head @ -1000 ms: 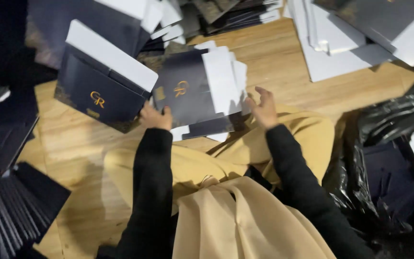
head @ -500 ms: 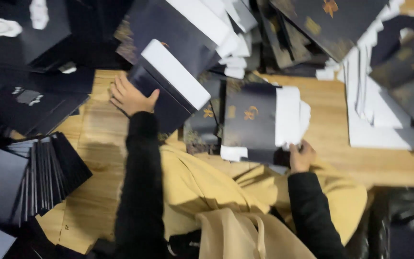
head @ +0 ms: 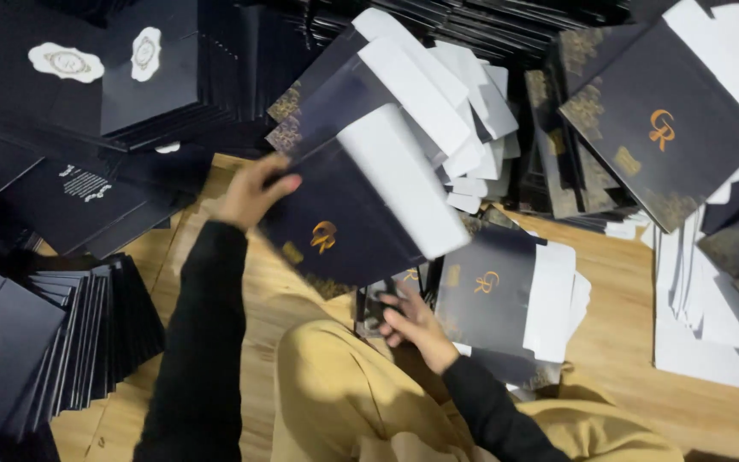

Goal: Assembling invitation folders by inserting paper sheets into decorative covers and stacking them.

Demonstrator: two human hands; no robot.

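Wooden floor [head: 626, 342], left hand [head: 250, 192] gripping dark box [head: 344, 227]

The left hand [head: 254, 192] shows only its back and thumb — its fingers are hidden behind the dark box [head: 361, 214] it grips, and the box is motion-blurred. The right hand [head: 410, 325] covers a small dark thing at the flat stack [head: 506, 299]; what it is cannot be told. The pile [head: 19, 342] at lower left and the white sheets [head: 712, 342] at right are cut off by the frame edges — the person's legs too.
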